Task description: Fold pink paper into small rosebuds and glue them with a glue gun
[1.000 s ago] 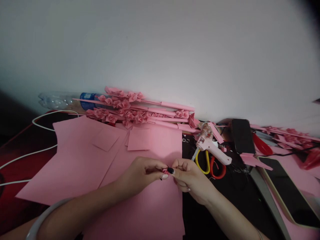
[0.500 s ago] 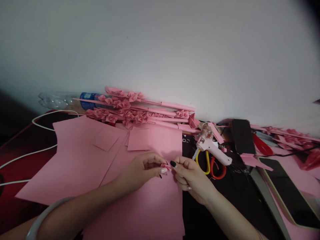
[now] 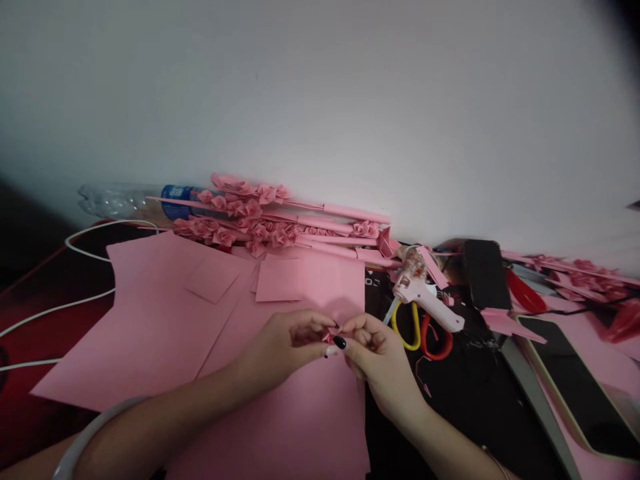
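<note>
My left hand (image 3: pixel 283 347) and my right hand (image 3: pixel 377 357) meet over a large pink paper sheet (image 3: pixel 165 327). Both pinch a tiny folded pink paper flower (image 3: pixel 331 337) between thumb and fingertips. The flower is mostly hidden by my fingers. A grey bangle (image 3: pixel 83 440) sits on my left forearm. Behind my hands, against the wall, lies a pile of finished pink paper flowers on rolled stems (image 3: pixel 270 220).
A pink glue gun (image 3: pixel 425 297) lies over yellow and red scissors (image 3: pixel 423 330) right of my hands. A dark phone (image 3: pixel 483 273) and another phone (image 3: pixel 573 380) lie farther right. An empty plastic bottle (image 3: pixel 130 200) and a white cable (image 3: pixel 65 307) sit at the left.
My right hand has shifted slightly left and turned, closing tighter against my left fingertips around the small paper flower. Nothing else on the table moved.
</note>
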The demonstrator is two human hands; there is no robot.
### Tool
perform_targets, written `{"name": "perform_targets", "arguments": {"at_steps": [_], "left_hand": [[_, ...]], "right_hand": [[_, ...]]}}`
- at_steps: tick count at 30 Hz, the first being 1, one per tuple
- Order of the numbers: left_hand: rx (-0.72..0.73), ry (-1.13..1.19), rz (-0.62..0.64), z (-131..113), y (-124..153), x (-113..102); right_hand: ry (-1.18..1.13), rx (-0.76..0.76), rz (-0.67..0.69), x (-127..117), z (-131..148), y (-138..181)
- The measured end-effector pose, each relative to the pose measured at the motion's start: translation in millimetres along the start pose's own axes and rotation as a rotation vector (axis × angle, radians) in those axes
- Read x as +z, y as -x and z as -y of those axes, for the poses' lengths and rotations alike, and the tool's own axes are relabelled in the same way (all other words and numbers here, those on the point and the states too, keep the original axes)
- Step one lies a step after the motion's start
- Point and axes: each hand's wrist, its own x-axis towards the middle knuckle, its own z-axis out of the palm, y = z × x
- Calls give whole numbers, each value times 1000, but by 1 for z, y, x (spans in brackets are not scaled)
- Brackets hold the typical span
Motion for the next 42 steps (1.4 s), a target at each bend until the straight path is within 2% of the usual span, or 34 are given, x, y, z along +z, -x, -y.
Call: {"name": "perform_targets", "arguments": {"at_steps": [4, 9, 16, 24, 33, 42], "left_hand": [[3, -9, -11, 3, 0, 1], [-2, -54, -5, 1, 3, 2], [36, -156, -5, -2, 4, 1], [56, -212, 2, -3, 3, -1], [55, -221, 2, -6, 3, -2], [94, -241, 29, -6, 2, -3]], "right_hand": [[127, -13, -24, 1, 3, 2], [170, 58, -22, 1, 9, 1], [-1, 187, 77, -2, 10, -2], [-146, 248, 139, -4, 13, -3], [-167, 295, 125, -4, 16, -4], [-149, 353, 229, -7, 18, -4]]}}
